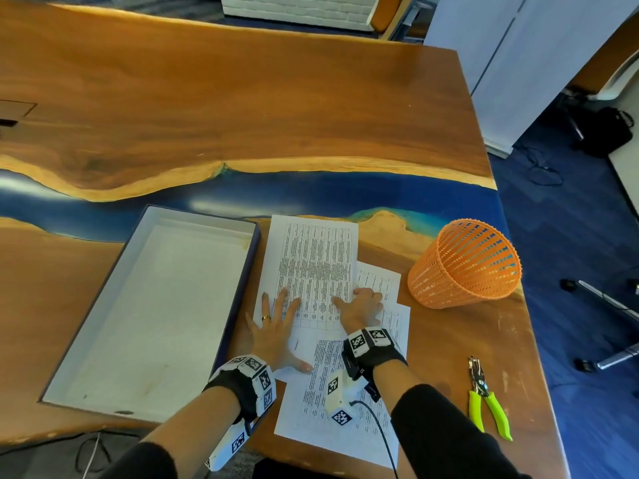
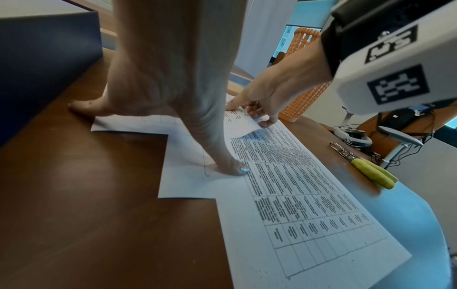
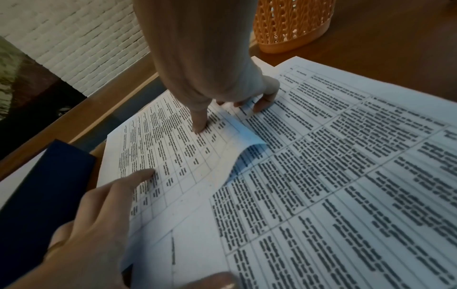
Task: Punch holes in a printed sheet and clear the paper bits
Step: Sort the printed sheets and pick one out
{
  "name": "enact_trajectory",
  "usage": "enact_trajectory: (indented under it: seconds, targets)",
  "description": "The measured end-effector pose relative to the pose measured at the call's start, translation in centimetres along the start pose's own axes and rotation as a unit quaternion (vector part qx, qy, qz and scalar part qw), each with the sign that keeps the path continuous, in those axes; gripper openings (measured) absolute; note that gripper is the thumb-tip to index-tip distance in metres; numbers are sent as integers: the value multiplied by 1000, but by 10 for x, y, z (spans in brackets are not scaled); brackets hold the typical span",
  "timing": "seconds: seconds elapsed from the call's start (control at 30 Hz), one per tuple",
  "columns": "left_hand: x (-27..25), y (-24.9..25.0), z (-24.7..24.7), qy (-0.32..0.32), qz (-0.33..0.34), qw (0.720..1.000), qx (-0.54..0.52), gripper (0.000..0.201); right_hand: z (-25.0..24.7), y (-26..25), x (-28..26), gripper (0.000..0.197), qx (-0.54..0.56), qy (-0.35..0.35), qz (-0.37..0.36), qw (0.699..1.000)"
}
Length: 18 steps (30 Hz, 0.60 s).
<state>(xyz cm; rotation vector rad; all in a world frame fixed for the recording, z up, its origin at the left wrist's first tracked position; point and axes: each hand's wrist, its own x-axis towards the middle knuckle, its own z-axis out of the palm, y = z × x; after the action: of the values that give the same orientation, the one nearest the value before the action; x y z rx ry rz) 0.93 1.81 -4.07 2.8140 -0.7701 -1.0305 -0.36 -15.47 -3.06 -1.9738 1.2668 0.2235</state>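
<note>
Several printed sheets lie overlapped on the wooden table; the top sheet (image 1: 311,264) (image 3: 173,156) carries a printed grid. My left hand (image 1: 278,323) (image 2: 173,88) presses flat on its near left part, fingers spread. My right hand (image 1: 361,305) (image 3: 222,88) is at the sheet's right edge. Its thumb presses on top and its fingers curl under the edge, which is lifted off the sheet below (image 3: 346,176). The hole punch (image 1: 487,399) (image 2: 366,168), with yellow-green handles, lies untouched on the table to the right.
An open white-lined box (image 1: 155,305) with dark blue walls (image 2: 44,64) sits just left of the sheets. An orange mesh basket (image 1: 463,264) (image 3: 291,25) stands at the right. The table edge (image 1: 539,340) runs close behind the punch.
</note>
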Motion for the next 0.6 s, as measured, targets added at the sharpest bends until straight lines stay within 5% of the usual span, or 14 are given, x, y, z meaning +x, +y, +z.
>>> enact_trajectory:
  seconds: [0.2, 0.33, 0.43, 0.53, 0.6]
  targets:
    - [1, 0, 1, 1, 4, 1000, -2, 142, 1, -15, 5, 35, 7, -35, -17, 999]
    - [1, -1, 1, 5, 8, 1000, -5, 141, 0, -20, 2, 40, 201, -20, -83, 976]
    - [0, -3, -3, 6, 24, 999, -26, 138, -10, -16, 5, 36, 227, -7, -144, 963]
    - [3, -7, -13, 94, 21, 989, -112, 117, -26, -7, 13, 32, 232, -14, -150, 961]
    - [8, -11, -23, 194, 26, 955, -223, 93, -38, 2, 17, 30, 234, -23, -141, 962]
